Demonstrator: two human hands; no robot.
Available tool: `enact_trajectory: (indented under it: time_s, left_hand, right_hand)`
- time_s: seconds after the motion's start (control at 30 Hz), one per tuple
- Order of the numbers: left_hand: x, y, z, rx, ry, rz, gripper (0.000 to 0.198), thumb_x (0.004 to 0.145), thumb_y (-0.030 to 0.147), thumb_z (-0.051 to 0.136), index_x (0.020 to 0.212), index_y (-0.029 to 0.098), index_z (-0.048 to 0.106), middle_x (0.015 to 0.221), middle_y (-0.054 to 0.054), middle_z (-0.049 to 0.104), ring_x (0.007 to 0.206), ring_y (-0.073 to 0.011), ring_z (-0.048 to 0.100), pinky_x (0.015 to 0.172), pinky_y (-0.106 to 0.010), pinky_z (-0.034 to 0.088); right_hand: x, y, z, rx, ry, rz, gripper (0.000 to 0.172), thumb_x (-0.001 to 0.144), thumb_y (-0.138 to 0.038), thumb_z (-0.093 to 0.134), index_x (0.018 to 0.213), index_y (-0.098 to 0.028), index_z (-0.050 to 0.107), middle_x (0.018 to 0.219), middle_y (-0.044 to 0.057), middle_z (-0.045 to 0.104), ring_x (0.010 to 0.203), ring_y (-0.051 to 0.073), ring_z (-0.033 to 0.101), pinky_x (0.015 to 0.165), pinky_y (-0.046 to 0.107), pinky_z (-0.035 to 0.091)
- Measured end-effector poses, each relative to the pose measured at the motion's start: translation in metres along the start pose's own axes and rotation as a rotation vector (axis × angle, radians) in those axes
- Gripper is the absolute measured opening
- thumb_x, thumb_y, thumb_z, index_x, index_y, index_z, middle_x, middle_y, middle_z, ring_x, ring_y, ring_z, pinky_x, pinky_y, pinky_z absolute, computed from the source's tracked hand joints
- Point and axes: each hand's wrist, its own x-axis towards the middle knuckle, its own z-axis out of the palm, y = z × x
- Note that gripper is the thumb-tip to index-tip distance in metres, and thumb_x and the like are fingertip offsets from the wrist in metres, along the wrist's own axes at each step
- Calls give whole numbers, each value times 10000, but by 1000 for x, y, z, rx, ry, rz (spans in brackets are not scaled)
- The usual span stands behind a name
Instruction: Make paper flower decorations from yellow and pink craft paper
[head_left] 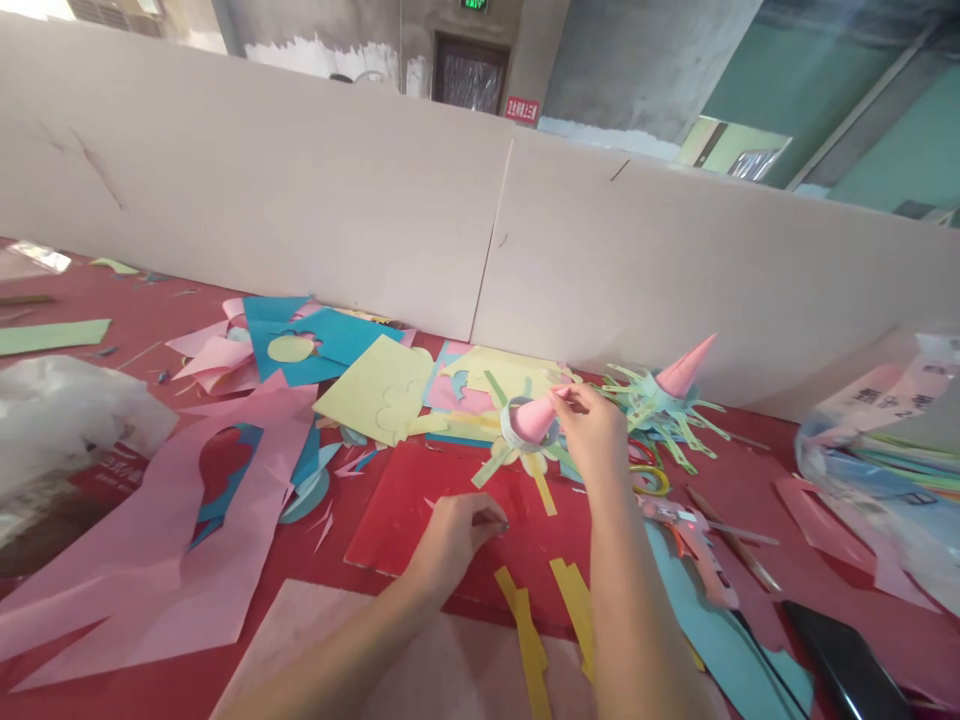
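Note:
My right hand [589, 420] pinches the tip of a pink paper cone [535, 420]. The cone's base sits inside a pale blue paper ring [517, 440], from which green and yellow paper strips [541, 485] spread outward. My left hand [457, 535] is over a red board [390, 500], apart from the cone, with its fingers curled together; whatever may be between them is hidden. Yellow paper strips [529, 650] lie in front, between my forearms. A similar pink cone [686, 368] with green strips [652, 395] around its base stands farther right.
A pink glue gun [697, 550], yellow-handled scissors [651, 482] and a black phone [847, 655] lie on the right. Cut pink paper [262, 500], blue sheets [337, 335] and a plastic bag [67, 430] cover the left. A white panel [337, 200] runs behind the red table.

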Motion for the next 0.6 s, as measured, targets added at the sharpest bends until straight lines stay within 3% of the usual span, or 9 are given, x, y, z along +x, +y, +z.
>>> enact_trajectory:
  time_s: [0.07,0.17,0.33,0.43,0.5,0.6]
  left_hand:
    - [1,0,1,-23,10,-22,100,708,197,555,691,175,651,672,-49,677,664,-188,634,631,-268,474]
    - [2,0,1,-8,13,-50,98,706,210,558,682,178,649,663,-44,675,657,-186,627,629,-273,472]
    - [3,1,-2,-38,-34,-56,120,656,147,548,709,165,654,688,-52,670,675,-182,623,653,-285,484]
    - [5,1,-5,-152,-79,-123,165,585,99,557,711,152,649,687,-48,661,662,-166,617,632,-267,488]
    - [6,0,-6,-218,-108,-168,179,569,86,540,700,145,646,660,-42,649,635,-152,610,595,-248,481]
    - [6,0,-7,-202,-120,-125,182,565,77,536,693,143,647,632,-38,637,620,-149,605,586,-245,476]
  right_hand:
    - [9,-5,0,-3,70,-23,187,763,-336,532,813,-193,641,808,58,681,694,180,608,679,299,435]
    - [30,-9,6,-43,77,-34,179,767,-332,530,803,-203,648,801,54,685,722,187,611,688,299,435]
    - [54,-6,25,-124,-99,-52,172,771,-277,527,859,-217,662,846,51,689,754,179,616,706,295,441]
    - [48,-4,27,-195,-191,-33,268,762,-277,536,991,-204,654,878,76,684,761,194,617,720,319,446]
    - [34,-4,21,-189,-132,-31,313,768,-283,524,1043,-184,634,952,94,673,772,200,615,738,337,449]
    - [5,-10,7,-106,2,-75,291,786,-264,486,1020,-165,627,1024,100,652,778,192,610,760,340,455]
